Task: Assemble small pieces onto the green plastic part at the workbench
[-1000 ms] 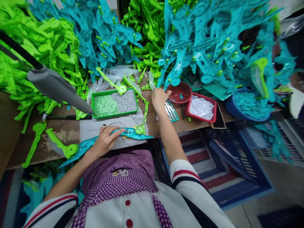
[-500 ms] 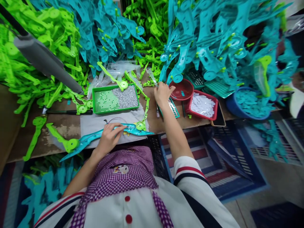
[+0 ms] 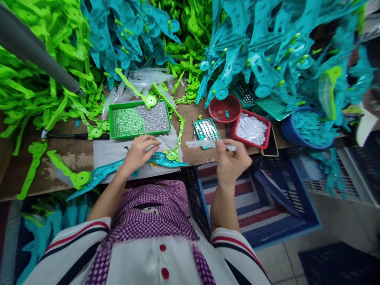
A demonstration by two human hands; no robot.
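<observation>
My right hand [image 3: 233,162] is closed on a clear plastic strip [image 3: 200,144], which points left over the front of the table. My left hand [image 3: 141,152] hovers just above a long turquoise plastic part [image 3: 103,173]. Its fingers are curved, with a small gap between thumb and fingertips, and I see nothing between them. That turquoise part lies on a grey cloth [image 3: 99,152] along the table's front edge. A green jointed arm [image 3: 171,154] rests on its right end, and a bright green lever-like piece [image 3: 80,179] overlaps its left end.
Behind the cloth sits a green tray [image 3: 110,122] of small metal pins. To its right are a teal tray [image 3: 211,134] of round metal pieces, a red bowl [image 3: 211,113], a red basket [image 3: 268,138] of white pieces and a hammer [image 3: 74,135]. Green and turquoise parts pile up behind.
My right hand has come back from the far side of the teal tray toward me, carrying the clear plastic strip. My left hand has lifted slightly off the turquoise part.
</observation>
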